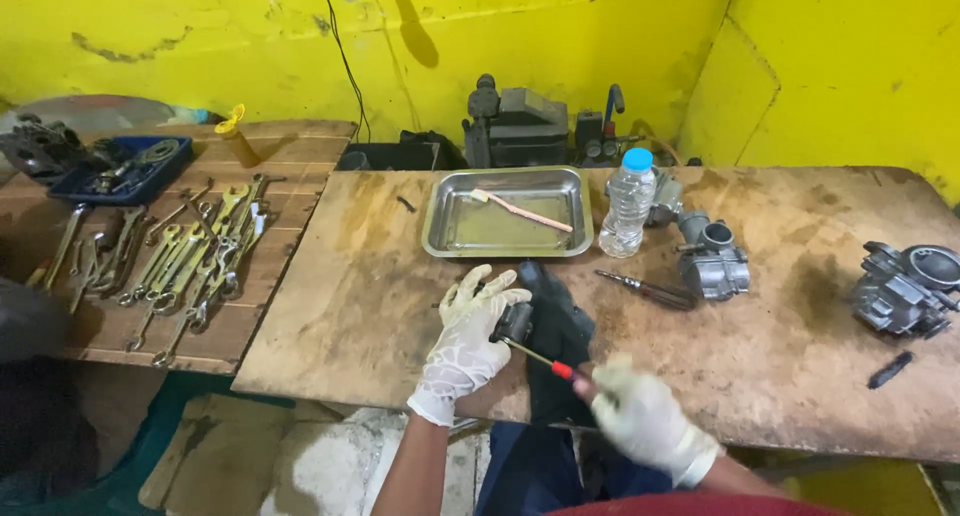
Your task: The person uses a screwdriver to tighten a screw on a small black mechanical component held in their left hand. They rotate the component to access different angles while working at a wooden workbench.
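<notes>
Small dark metal part [514, 323]: it sits at the near edge of the wooden workbench [380, 306], just above a dark cloth [560, 336]; your left hand [468, 341], in a white glove, has its fingers curled round the part's left side, gripping it, apparently to steady it against the tool; your right hand [640, 416], also gloved, is closed round the red-collared handle of a screwdriver [540, 359]; the shaft runs up and left with its tip at the part's lower edge; the right hand is blurred, so the finger detail is unclear. The part looks blackish, compact and roughly cylindrical, mostly hidden by your fingers; surface detail too small to tell.

Far of your hands: a steel tray [440, 238] holding a pale toothbrush [520, 211]; right of it a clear water bottle [627, 204] with blue cap; a second screwdriver [648, 290] lies near a grey carburettor body [712, 261]; another carburettor [905, 288] far right. Left, on a separate board, a row of spanners [185, 261] fanned out within reach.
</notes>
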